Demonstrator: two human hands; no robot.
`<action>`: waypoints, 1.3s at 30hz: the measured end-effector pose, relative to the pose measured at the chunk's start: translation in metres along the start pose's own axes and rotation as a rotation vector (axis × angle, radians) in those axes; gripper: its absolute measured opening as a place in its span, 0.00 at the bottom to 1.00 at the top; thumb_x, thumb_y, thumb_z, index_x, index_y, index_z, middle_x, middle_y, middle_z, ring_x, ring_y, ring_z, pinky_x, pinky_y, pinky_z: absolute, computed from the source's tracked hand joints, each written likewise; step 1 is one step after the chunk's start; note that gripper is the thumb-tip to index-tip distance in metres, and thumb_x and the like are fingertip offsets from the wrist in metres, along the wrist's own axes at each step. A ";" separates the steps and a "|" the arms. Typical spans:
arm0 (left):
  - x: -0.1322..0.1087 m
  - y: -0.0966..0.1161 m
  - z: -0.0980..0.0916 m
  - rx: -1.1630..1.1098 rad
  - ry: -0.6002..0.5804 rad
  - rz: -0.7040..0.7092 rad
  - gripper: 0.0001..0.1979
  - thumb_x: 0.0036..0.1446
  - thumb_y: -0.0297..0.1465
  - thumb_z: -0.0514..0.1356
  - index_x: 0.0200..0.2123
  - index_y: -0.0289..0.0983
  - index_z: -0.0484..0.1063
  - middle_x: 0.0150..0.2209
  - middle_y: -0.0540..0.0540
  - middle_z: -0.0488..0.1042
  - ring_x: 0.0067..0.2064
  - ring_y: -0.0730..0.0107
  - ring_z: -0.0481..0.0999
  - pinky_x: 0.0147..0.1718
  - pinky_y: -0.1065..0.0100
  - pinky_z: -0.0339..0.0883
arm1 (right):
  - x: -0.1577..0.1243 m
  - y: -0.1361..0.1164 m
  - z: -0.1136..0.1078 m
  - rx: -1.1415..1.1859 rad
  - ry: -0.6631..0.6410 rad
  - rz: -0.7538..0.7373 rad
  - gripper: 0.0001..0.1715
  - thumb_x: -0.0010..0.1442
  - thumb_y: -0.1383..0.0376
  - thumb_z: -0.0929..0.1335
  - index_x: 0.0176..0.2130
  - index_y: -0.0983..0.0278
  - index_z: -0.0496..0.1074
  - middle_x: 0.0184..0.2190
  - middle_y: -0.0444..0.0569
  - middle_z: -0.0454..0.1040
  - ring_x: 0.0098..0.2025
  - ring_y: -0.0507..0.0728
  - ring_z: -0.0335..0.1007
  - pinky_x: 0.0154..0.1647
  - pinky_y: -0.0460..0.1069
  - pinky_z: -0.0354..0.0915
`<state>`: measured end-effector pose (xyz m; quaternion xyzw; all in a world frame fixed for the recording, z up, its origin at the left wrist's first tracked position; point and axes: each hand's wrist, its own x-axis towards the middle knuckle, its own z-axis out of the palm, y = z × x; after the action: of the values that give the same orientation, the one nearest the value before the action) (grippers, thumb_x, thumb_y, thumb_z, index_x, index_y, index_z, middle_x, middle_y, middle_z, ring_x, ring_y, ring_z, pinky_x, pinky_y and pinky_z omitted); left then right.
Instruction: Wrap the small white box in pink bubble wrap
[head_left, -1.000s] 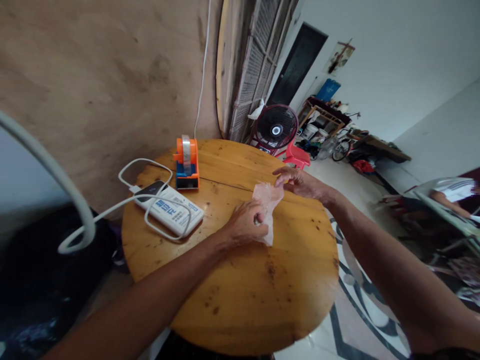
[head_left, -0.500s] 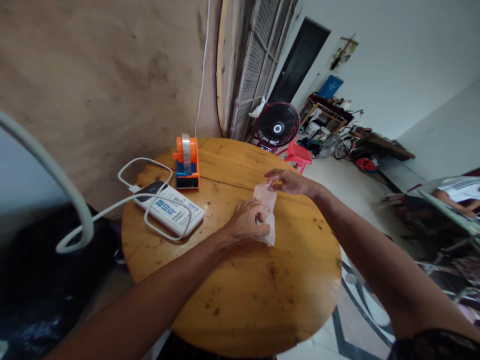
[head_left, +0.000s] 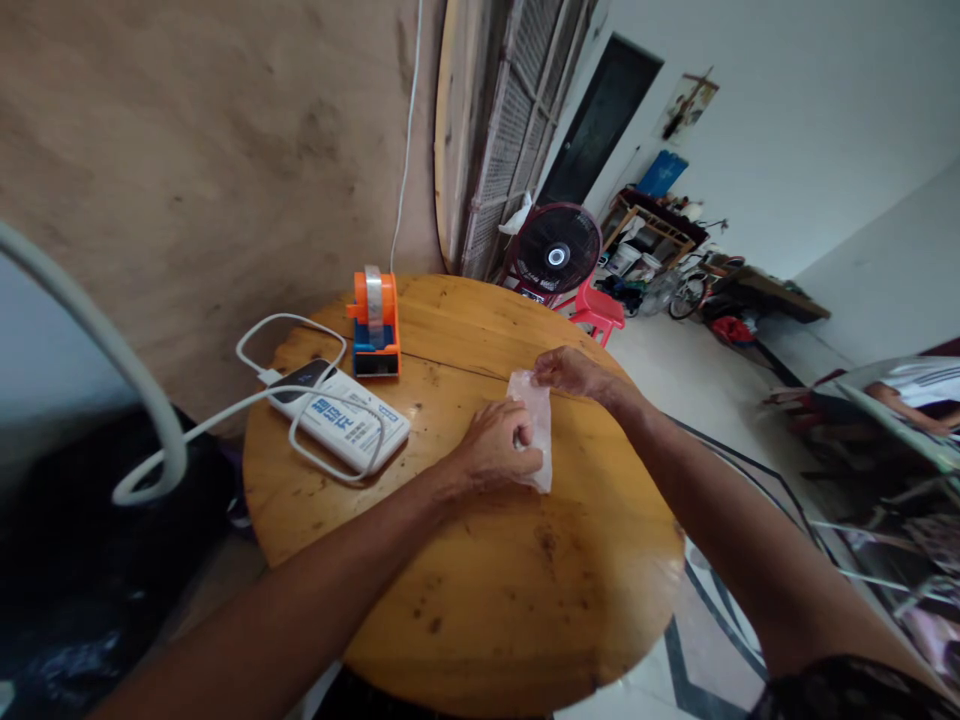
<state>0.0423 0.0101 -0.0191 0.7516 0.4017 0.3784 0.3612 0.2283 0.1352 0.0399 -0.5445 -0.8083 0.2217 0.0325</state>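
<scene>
A small clear plastic bag (head_left: 538,430) lies on the round wooden table (head_left: 480,560). My left hand (head_left: 495,450) is curled over the bag's near left side, fingers closed on it. My right hand (head_left: 570,372) pinches the bag's far top edge between thumb and fingers. The bag looks folded narrow between the two hands.
An orange and blue tape dispenser (head_left: 375,325) stands at the table's far left. A white power bank (head_left: 341,428) with a dark phone (head_left: 304,377) and white cable (head_left: 285,330) lies at the left. A plywood wall is behind; a fan (head_left: 556,253) and red stool (head_left: 596,308) stand beyond.
My right hand came down and in toward the left hand, bringing the bag's upper edge with it. The bag went from raised and spread to narrower and lower on the table.
</scene>
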 end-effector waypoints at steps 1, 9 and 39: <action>0.000 0.000 0.000 0.003 -0.001 -0.005 0.10 0.43 0.27 0.60 0.24 0.39 0.59 0.32 0.49 0.69 0.45 0.59 0.72 0.52 0.59 0.62 | -0.001 -0.001 0.001 0.002 0.006 0.008 0.06 0.49 0.64 0.70 0.27 0.65 0.75 0.24 0.44 0.75 0.28 0.53 0.68 0.31 0.47 0.62; 0.000 0.002 0.000 0.012 -0.004 -0.015 0.09 0.43 0.27 0.60 0.24 0.39 0.59 0.32 0.49 0.70 0.45 0.59 0.72 0.51 0.60 0.62 | -0.007 -0.006 0.003 0.038 0.013 0.071 0.09 0.47 0.63 0.71 0.29 0.65 0.76 0.25 0.44 0.74 0.30 0.53 0.68 0.33 0.47 0.61; -0.005 -0.002 0.002 0.172 0.077 0.208 0.07 0.47 0.27 0.57 0.25 0.40 0.58 0.29 0.49 0.70 0.47 0.60 0.74 0.56 0.61 0.59 | -0.003 0.019 0.047 0.126 0.377 0.064 0.16 0.49 0.67 0.70 0.40 0.66 0.69 0.26 0.41 0.69 0.27 0.50 0.63 0.30 0.45 0.59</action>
<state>0.0417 0.0064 -0.0227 0.8023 0.3663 0.4064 0.2387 0.2321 0.1233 -0.0093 -0.5988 -0.7546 0.1667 0.2101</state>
